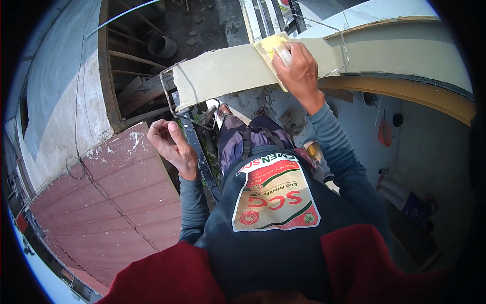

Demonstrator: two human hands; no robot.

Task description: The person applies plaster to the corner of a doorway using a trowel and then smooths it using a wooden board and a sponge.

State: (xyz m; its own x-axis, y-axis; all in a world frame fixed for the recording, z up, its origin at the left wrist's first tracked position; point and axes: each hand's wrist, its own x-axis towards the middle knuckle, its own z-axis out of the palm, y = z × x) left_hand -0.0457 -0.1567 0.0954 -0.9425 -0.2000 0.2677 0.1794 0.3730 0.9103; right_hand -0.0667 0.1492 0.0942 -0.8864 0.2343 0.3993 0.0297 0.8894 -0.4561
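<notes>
My right hand (300,75) is closed around the handle of a yellow plastering float (264,50). The float's board lies across the top of a narrow, pale plastered wall ledge (223,75), apparently flat against it. Bent metal rod clamps straddle the ledge, one clamp (166,90) at its left end and another clamp (346,46) right of the float. Lower left, my left hand (176,149) hovers palm up with its fingers loosely curled and apart. Nothing shows in it, and it is just below the left clamp.
Dark metal framing (191,133) runs beside my legs. On the left lie red roofing sheets (101,202) with a loose cable over them. Past the ledge a bucket (163,46) stands on rubble-strewn ground far below. A curved orange-brown edge (405,93) borders the right side.
</notes>
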